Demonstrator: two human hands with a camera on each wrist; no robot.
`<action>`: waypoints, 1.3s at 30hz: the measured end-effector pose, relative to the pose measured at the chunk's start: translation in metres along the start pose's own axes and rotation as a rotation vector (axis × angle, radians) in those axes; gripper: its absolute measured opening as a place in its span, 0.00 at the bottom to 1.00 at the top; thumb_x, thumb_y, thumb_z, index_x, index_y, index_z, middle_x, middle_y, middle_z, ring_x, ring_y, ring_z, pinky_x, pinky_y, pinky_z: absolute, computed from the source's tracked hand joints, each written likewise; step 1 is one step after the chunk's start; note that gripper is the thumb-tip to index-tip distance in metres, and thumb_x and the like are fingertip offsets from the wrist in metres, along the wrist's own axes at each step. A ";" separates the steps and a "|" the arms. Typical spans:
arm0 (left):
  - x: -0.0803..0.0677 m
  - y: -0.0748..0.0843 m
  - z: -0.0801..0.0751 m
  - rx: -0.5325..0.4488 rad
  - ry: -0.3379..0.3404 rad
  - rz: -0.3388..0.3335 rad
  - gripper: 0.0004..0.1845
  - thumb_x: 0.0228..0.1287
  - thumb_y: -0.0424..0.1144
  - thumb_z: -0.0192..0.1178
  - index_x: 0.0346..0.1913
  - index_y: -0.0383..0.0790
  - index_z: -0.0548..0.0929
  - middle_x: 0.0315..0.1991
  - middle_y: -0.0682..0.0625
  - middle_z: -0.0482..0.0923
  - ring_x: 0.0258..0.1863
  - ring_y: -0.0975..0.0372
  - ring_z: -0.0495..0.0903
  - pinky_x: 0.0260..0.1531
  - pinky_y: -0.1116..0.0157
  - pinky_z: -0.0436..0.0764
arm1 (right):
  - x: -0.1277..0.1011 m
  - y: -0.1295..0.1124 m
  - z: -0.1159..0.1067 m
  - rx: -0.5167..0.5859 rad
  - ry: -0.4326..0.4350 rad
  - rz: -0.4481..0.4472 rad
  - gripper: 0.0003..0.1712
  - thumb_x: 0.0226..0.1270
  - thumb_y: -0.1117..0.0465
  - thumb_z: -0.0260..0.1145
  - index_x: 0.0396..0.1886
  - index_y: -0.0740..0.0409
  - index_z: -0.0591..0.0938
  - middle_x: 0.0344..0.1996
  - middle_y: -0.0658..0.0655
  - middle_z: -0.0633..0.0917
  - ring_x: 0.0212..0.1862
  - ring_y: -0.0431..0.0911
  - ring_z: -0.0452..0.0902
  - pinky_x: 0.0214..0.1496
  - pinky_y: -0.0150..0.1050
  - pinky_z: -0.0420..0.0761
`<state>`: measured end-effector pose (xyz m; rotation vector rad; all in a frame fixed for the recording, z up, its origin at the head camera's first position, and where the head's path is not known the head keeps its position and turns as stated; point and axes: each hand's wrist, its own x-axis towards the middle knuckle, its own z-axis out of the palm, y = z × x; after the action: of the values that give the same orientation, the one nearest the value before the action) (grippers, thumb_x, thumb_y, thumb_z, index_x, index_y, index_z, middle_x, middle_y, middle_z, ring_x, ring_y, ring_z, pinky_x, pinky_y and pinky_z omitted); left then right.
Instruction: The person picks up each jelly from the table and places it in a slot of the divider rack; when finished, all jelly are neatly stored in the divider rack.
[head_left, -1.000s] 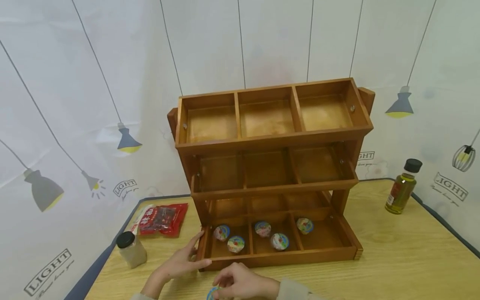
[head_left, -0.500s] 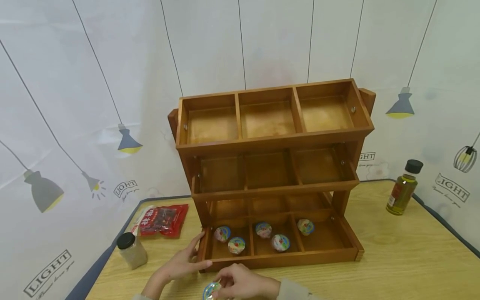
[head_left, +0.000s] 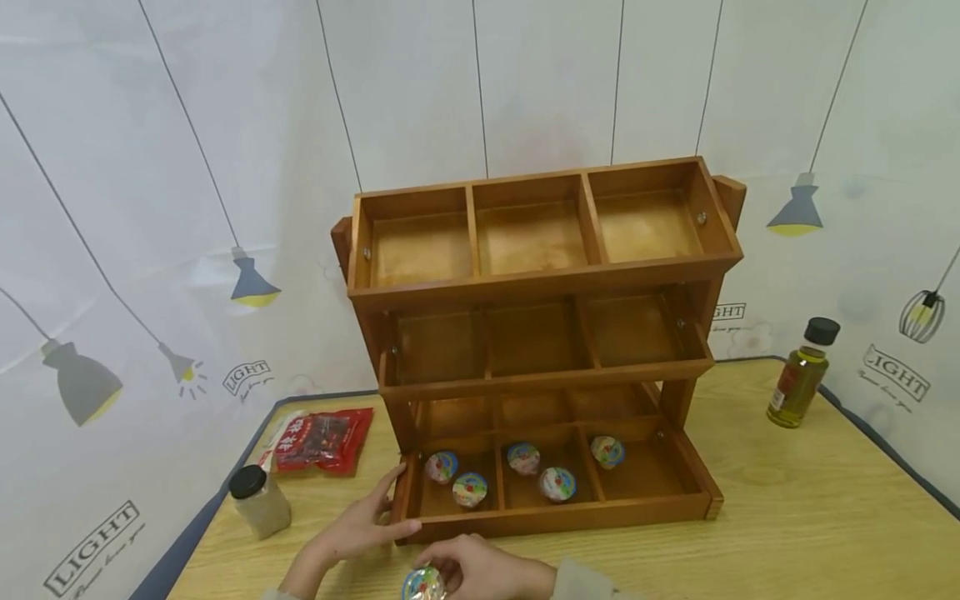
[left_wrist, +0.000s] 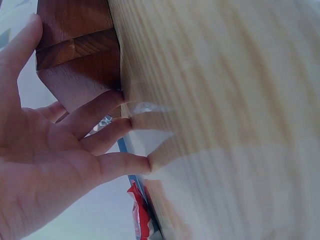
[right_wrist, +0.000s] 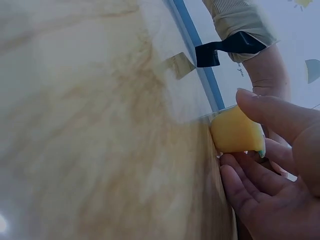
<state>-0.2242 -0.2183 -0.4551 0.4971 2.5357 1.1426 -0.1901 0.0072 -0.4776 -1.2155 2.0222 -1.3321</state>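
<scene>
Wooden rack (head_left: 540,283) in the middle of the table (head_left: 787,533), five jelly cups (head_left: 522,457) in its bottom tray, snack bag (head_left: 322,439) and jar (head_left: 257,503) left, oil bottle (head_left: 801,374) right.

A pale wood table (head_left: 810,517) with a dark blue edge stands before a white backdrop (head_left: 150,167) printed with hanging lamps and the word LIGHT, a white panelled wall (head_left: 547,83) rising behind under even, soft light.
</scene>
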 end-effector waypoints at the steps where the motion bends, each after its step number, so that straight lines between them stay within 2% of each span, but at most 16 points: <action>1: 0.000 0.000 0.000 -0.003 -0.002 -0.003 0.44 0.56 0.52 0.58 0.69 0.47 0.44 0.62 0.29 0.59 0.55 0.39 0.68 0.48 0.44 0.70 | 0.000 0.000 0.000 -0.005 0.000 -0.010 0.26 0.55 0.63 0.65 0.54 0.66 0.72 0.39 0.64 0.82 0.32 0.27 0.75 0.36 0.22 0.77; 4: 0.000 0.000 0.000 -0.014 -0.006 -0.013 0.44 0.56 0.52 0.58 0.69 0.48 0.44 0.62 0.30 0.58 0.56 0.39 0.67 0.48 0.44 0.70 | 0.000 0.002 0.000 -0.003 0.001 -0.030 0.25 0.55 0.63 0.64 0.53 0.67 0.72 0.39 0.65 0.82 0.32 0.26 0.75 0.36 0.23 0.77; 17: 0.001 -0.001 0.000 -0.005 -0.013 -0.021 0.44 0.57 0.52 0.57 0.69 0.46 0.44 0.62 0.28 0.57 0.56 0.38 0.67 0.48 0.43 0.69 | -0.004 0.003 0.001 0.110 -0.007 -0.017 0.25 0.56 0.65 0.64 0.53 0.69 0.72 0.45 0.66 0.80 0.34 0.29 0.77 0.39 0.24 0.77; 21: 0.001 0.000 0.000 0.002 -0.010 -0.019 0.44 0.56 0.52 0.57 0.69 0.45 0.44 0.61 0.28 0.58 0.56 0.38 0.67 0.49 0.43 0.69 | -0.008 0.003 0.000 0.146 0.002 -0.018 0.26 0.55 0.64 0.64 0.54 0.69 0.71 0.48 0.65 0.79 0.34 0.29 0.78 0.40 0.24 0.77; 24: 0.002 0.000 0.000 0.007 -0.008 -0.022 0.44 0.57 0.52 0.57 0.69 0.45 0.44 0.61 0.27 0.59 0.56 0.37 0.67 0.48 0.43 0.69 | -0.017 0.000 -0.006 0.134 0.025 -0.021 0.27 0.55 0.63 0.64 0.55 0.68 0.71 0.50 0.65 0.78 0.37 0.31 0.78 0.40 0.25 0.77; 28: 0.002 -0.001 0.000 0.017 -0.004 -0.033 0.44 0.56 0.52 0.58 0.69 0.46 0.44 0.60 0.27 0.60 0.55 0.37 0.67 0.48 0.43 0.69 | -0.037 -0.003 -0.018 0.143 0.065 -0.008 0.28 0.55 0.62 0.64 0.55 0.68 0.70 0.52 0.65 0.76 0.40 0.32 0.77 0.42 0.27 0.78; 32: 0.002 -0.002 -0.001 0.022 -0.004 -0.047 0.44 0.56 0.53 0.57 0.70 0.48 0.44 0.61 0.27 0.59 0.55 0.37 0.67 0.48 0.42 0.69 | -0.067 -0.001 -0.039 0.197 0.113 -0.027 0.30 0.52 0.63 0.66 0.54 0.71 0.70 0.47 0.67 0.77 0.40 0.33 0.77 0.43 0.31 0.79; 36: 0.002 -0.002 -0.001 0.024 -0.004 -0.051 0.44 0.56 0.54 0.57 0.70 0.50 0.44 0.60 0.28 0.60 0.55 0.37 0.67 0.48 0.42 0.69 | -0.106 0.003 -0.067 0.118 0.167 -0.048 0.31 0.51 0.62 0.66 0.54 0.74 0.69 0.45 0.68 0.78 0.43 0.34 0.76 0.45 0.33 0.79; 39: 0.002 -0.001 0.000 0.020 -0.007 -0.044 0.44 0.56 0.54 0.58 0.69 0.50 0.44 0.60 0.28 0.61 0.55 0.38 0.68 0.49 0.42 0.68 | -0.138 0.004 -0.086 0.049 0.214 -0.045 0.30 0.52 0.64 0.66 0.54 0.74 0.68 0.46 0.65 0.79 0.45 0.35 0.76 0.46 0.32 0.78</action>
<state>-0.2262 -0.2180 -0.4566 0.4470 2.5417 1.0989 -0.1826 0.1688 -0.4578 -1.1445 2.1029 -1.5839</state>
